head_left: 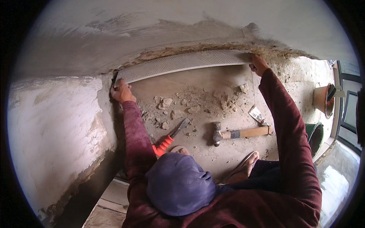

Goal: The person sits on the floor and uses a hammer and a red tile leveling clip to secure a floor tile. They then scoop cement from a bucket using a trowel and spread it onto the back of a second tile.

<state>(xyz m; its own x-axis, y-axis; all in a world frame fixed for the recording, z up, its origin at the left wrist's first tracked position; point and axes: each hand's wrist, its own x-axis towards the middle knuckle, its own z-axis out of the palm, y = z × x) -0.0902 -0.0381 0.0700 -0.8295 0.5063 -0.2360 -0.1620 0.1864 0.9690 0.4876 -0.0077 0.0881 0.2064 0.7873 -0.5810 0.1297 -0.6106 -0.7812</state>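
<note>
Both hands grip a long, narrow grey tile strip with fine ridged lines across its face. It lies along the broken base of the plastered wall. My left hand closes on its left end, close to the corner. At the opposite end, my right hand has its fingers wrapped round the edge, partly hidden by the hand itself. Nearer me on the floor lie a chisel with an orange grip, a wooden-handled ball-peen hammer and a scraper with a flat pale blade.
Broken rubble and dust litter the floor in front of the strip. At right stand an orange bucket with a tool in it and a dark green bucket. A rough side wall bounds the left. My sandalled foot is near the hammer.
</note>
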